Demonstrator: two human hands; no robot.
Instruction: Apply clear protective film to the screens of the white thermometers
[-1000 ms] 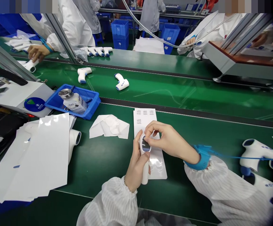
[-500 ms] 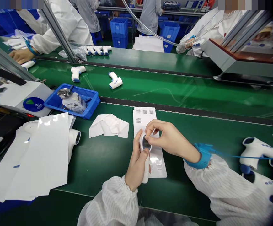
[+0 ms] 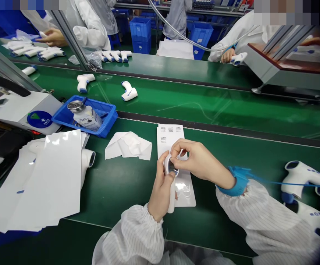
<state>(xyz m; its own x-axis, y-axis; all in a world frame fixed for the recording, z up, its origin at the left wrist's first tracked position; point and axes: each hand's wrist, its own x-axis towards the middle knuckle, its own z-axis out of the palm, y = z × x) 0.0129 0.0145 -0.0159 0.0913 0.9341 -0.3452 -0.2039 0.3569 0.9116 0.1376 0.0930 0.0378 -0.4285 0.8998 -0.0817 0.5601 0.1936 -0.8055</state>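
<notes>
My left hand [image 3: 161, 187] is wrapped round a white forehead thermometer [image 3: 171, 200], its dark oval screen turned up toward me. Thumb and index finger of my right hand [image 3: 195, 158] are pinched together at the top edge of that screen; whatever is between them is too small to make out. A blue wrist strap [image 3: 238, 181] with a thin cord circles my right wrist. Beneath both hands lies a white label sheet [image 3: 186, 193], with a few printed labels at its far end.
Left of my hands are a crumpled white cloth [image 3: 128, 145], a stack of white sheets [image 3: 62, 176] and a blue tray [image 3: 109, 123] holding a bottle [image 3: 86, 117]. More thermometers [image 3: 305, 173] lie at right. Beyond runs a green conveyor belt [image 3: 193, 103] carrying thermometers; co-workers sit across it.
The thermometers on the belt have shifted left. My hands stay almost in place, the thermometer's screen slightly tilted. Across the belt, the left co-worker's hand has lifted and the right one's thermometer shows more.
</notes>
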